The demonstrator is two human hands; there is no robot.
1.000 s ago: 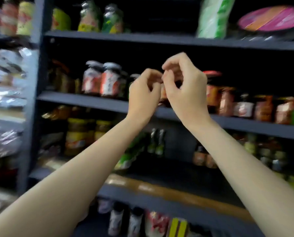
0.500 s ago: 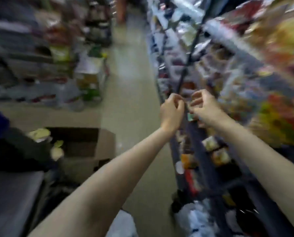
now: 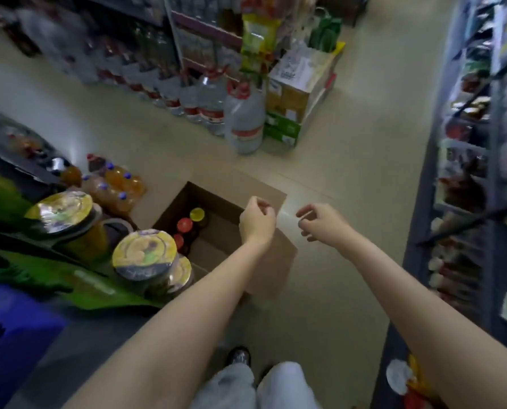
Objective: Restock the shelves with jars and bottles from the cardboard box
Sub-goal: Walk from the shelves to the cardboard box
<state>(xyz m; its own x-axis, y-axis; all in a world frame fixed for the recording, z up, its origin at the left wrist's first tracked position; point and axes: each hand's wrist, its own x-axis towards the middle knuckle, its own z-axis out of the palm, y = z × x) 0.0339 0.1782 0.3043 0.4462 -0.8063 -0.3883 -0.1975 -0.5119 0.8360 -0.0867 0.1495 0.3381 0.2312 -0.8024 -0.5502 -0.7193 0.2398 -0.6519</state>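
cardboard box (image 3: 264, 261) holds jars (image 3: 185, 224); left hand (image 3: 256, 221), right hand (image 3: 323, 221) loosely curled, empty.

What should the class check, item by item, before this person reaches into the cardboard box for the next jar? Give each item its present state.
1. Left hand free of any item: ok, fingers loosely curled, holding nothing.
2. Right hand free: ok, also holding nothing.
3. Cardboard box open on top: ok, flaps are folded out.
4. Stock left inside: ok, a yellow lid and a red lid show.
5. Hands over the box: not ok, only the left is above it; the right hangs over the floor.
6. Full count of jars left: cannot tell, the box's near corner is hidden.
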